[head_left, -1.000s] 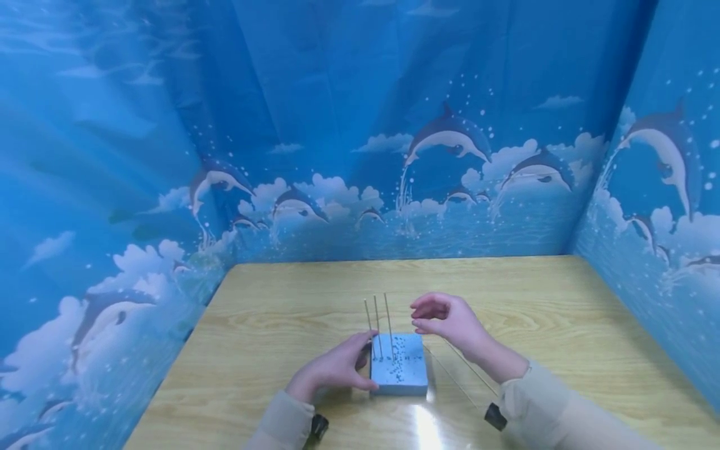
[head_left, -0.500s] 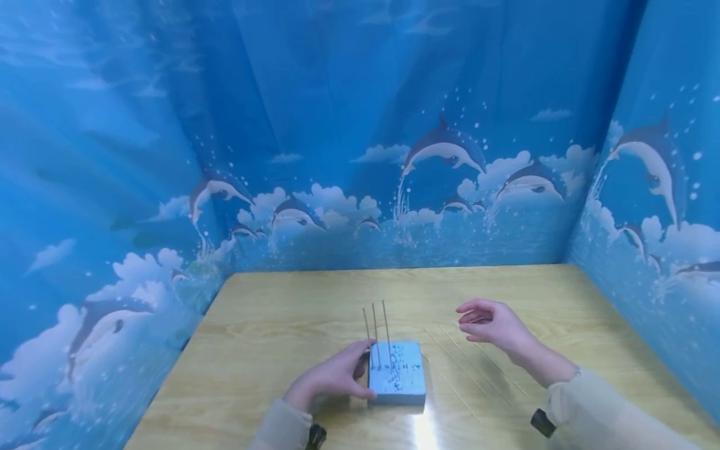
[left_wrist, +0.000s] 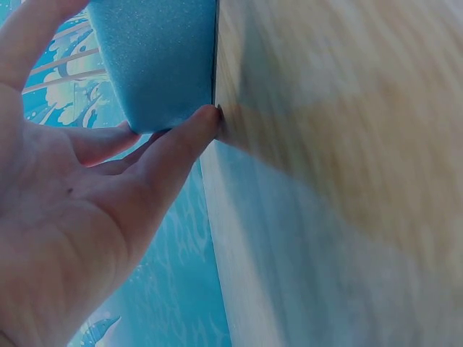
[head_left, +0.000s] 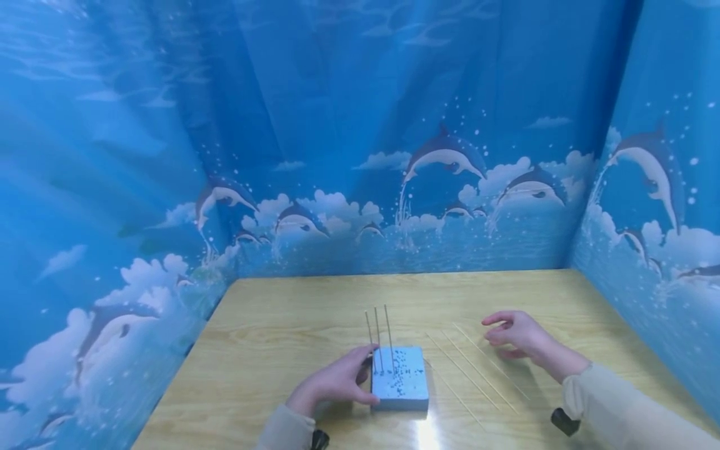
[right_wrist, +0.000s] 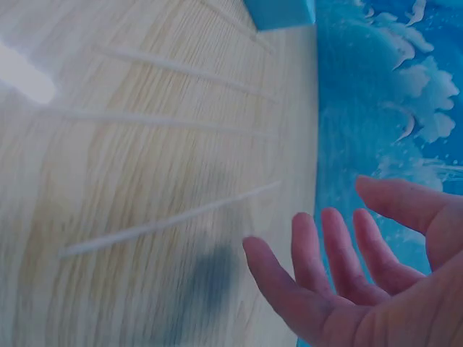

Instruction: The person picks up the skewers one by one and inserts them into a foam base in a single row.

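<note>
A light blue foam block (head_left: 415,392) with many small holes in its top sits on the table. Three thin sticks (head_left: 389,334) stand upright along its left part. My left hand (head_left: 334,379) grips the block's left side, thumb at the near corner and fingers at the far one. The left wrist view shows the fingers against the block (left_wrist: 159,65). To the right, my right hand (head_left: 523,337) hovers over the table, holding nothing, its fingers loosely bent and spread. Beside it several pale sticks (right_wrist: 170,220) lie on the wood, roughly side by side and slanted.
The wood-grain table (head_left: 270,325) carries the block and sticks. Blue curtains (head_left: 326,125) printed with dolphins enclose its back and sides. A bright glare (head_left: 426,432) shows on the near part of the tabletop.
My right hand has moved right, away from the block and past the lying sticks, uncovering more of them. The left hand keeps its hold on the block. The head view has tilted slightly.
</note>
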Demonstrator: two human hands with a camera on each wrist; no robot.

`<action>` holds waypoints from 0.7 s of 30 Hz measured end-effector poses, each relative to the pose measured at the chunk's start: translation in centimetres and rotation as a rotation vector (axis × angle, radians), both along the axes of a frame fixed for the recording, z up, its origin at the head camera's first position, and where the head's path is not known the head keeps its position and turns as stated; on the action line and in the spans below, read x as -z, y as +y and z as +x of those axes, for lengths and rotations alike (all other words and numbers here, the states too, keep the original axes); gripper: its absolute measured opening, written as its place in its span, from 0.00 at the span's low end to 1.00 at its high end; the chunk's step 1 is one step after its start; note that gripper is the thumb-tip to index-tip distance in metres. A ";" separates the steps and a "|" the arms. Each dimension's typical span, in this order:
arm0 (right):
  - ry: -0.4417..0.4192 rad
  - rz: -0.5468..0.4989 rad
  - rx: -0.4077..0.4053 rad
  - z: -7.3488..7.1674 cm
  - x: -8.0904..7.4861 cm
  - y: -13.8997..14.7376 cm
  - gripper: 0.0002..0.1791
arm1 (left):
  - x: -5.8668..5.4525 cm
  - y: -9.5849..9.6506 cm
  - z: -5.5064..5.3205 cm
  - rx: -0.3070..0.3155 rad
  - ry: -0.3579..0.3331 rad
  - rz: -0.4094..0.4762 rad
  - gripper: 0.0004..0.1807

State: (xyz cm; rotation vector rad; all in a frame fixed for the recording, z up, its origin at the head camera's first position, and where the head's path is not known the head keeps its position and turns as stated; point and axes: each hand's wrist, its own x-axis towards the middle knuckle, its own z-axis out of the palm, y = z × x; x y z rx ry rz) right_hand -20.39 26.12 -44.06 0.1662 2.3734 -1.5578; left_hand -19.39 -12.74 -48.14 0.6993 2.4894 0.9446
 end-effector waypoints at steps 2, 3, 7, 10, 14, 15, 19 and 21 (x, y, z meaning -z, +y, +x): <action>-0.032 0.009 0.000 -0.2 0.1 0.4 0.28 | 0.0 0.0 0.0 0.003 0.002 0.001 0.59; -0.046 0.016 -0.002 -0.4 0.1 0.6 0.27 | 0.0 0.0 0.0 0.004 0.002 0.004 0.59; -0.090 0.053 -0.012 -0.8 0.2 1.1 0.26 | 0.1 0.0 0.0 0.009 0.012 0.007 0.59; -0.113 0.082 -0.021 -0.9 0.4 1.2 0.25 | 0.2 0.0 0.0 0.010 0.013 -0.001 0.58; -0.134 0.116 -0.039 -1.1 0.8 1.2 0.24 | 0.2 0.0 0.0 0.001 -0.011 -0.006 0.58; -0.140 0.122 -0.043 -1.1 0.9 1.2 0.24 | 0.2 0.0 0.0 0.000 -0.017 -0.003 0.58; -0.149 0.141 -0.059 -1.3 1.2 1.3 0.24 | 0.1 0.0 0.0 0.004 -0.012 -0.002 0.59; -0.150 0.146 -0.075 -1.5 1.3 1.2 0.24 | 0.1 -0.1 0.0 0.005 -0.011 0.005 0.59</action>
